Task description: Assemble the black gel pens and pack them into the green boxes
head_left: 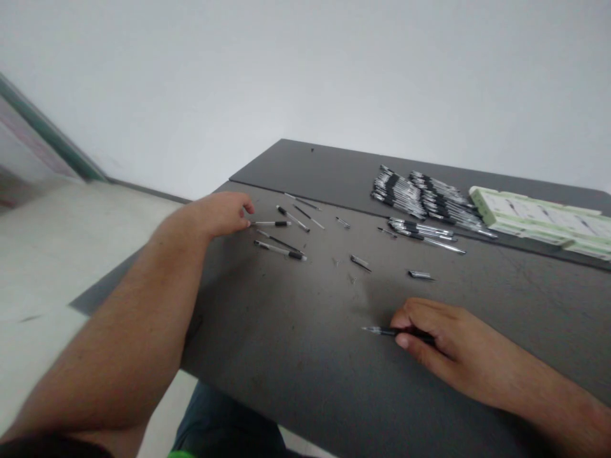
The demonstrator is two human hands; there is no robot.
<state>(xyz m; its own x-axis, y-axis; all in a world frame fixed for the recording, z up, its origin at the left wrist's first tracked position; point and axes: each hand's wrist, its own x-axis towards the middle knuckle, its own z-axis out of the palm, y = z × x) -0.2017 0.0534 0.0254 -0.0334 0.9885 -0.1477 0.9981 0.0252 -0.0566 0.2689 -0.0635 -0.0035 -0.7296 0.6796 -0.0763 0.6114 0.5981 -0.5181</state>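
Note:
My left hand reaches to the table's left side, its fingers closed at the near end of a clear pen barrel with a black grip. Close by lie another pen barrel, a barrel with a black grip and thin dark refills. My right hand is closed around a black-gripped pen, its clear tip pointing left, low over the table front. The fingers hide the pen's rear part. Beyond this hand lie loose pen caps.
Piled pens lie on the back right of the dark table, with a smaller group of pens before them. Green and white boxes stand at the right. Small clear bits are scattered mid-table. A white wall rises behind.

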